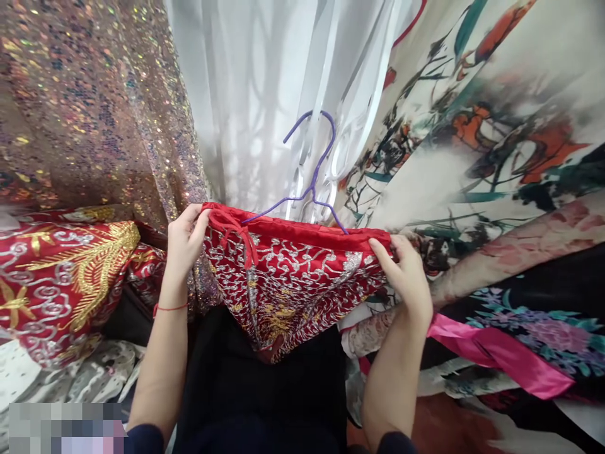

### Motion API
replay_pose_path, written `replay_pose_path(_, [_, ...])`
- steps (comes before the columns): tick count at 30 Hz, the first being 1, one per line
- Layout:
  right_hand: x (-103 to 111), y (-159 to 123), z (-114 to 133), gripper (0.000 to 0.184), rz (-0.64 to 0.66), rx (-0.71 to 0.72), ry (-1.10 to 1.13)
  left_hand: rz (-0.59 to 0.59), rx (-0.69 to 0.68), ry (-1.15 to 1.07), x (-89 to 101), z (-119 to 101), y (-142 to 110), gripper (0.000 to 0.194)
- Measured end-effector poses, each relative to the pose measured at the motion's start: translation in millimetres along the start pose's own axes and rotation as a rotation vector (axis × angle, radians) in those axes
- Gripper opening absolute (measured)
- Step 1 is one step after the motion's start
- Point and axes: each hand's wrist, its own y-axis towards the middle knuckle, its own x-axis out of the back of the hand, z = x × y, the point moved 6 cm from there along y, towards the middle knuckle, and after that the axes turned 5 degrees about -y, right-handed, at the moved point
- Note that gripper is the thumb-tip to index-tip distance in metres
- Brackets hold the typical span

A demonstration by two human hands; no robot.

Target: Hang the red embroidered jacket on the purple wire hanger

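Between my hands a red embroidered skirt (288, 277) hangs by its waistband, covered in silver and gold patterns. My left hand (186, 236) pinches the band's left end, beside a tied red drawstring (241, 233). At the right end, my right hand (399, 265) grips the band with the thumb on its front. A purple wire hanger (312, 183) stands up out of the waist opening, its hook upward and leaning left. The lower part of the hanger is hidden inside the skirt.
A sequined cloth (94, 107) hangs at the left, above a red garment with gold embroidery (70, 271). White curtain-like fabric (246, 82) hangs behind the hanger. Printed fabric (472, 126) fills the right, with a pink satin band (501, 356) and black floral cloth (558, 321) below.
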Motion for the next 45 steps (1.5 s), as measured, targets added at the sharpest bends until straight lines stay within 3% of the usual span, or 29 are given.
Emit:
replay_pose_path(2, [-2, 0, -1, 0.035, -0.005, -0.003, 0.081, -0.103, -0.023, 0.002, 0.7, -4, 3, 0.03])
replay_pose_path(5, [6, -2, -2, 0.033, -0.279, 0.009, 0.124, -0.206, -0.09, 0.011, -1.3, -18, 9, 0.031])
replay_pose_path(8, [7, -5, -7, 0.033, -0.482, 0.023, 0.085, -0.188, -0.138, 0.033, -7.4, -26, 15, 0.03])
replay_pose_path(12, [-11, 1, -17, 0.039, -0.403, 0.028, 0.003, -0.115, -0.082, 0.064, -13.9, -8, 12, 0.031])
replay_pose_path(16, [-21, 2, -26, 0.048, -0.415, 0.009, -0.055, -0.192, -0.029, 0.011, -6.8, 12, -2, 0.034])
replay_pose_path(22, [-21, 7, -31, 0.053, -0.432, 0.009, -0.065, -0.41, -0.177, 0.024, 15.7, -8, -28, 0.028])
replay_pose_path(24, [-22, 8, -31, 0.053, -0.414, 0.009, -0.093, -0.371, -0.181, 0.028, 15.3, -10, -28, 0.025])
replay_pose_path(27, [-23, 7, -28, 0.052, -0.407, 0.001, -0.123, -0.174, -0.094, 0.053, 2.2, -2, -17, 0.022])
replay_pose_path(29, [-23, 3, -25, 0.051, -0.427, -0.011, -0.128, -0.118, -0.04, 0.056, -4.8, 5, -12, 0.026])
replay_pose_path(36, [-19, -14, -19, 0.047, -0.464, -0.056, -0.139, -0.236, -0.026, 0.034, -10.9, 7, -22, 0.038])
replay_pose_path(40, [-19, -27, 3, 0.043, -0.557, 0.031, -0.214, -0.152, -0.049, 0.106, -14.0, 9, -29, 0.042])
replay_pose_path(45, [-41, -48, 84, 0.039, -0.712, 0.288, -0.339, -0.128, -0.066, 0.191, -6.0, -7, -40, 0.047])
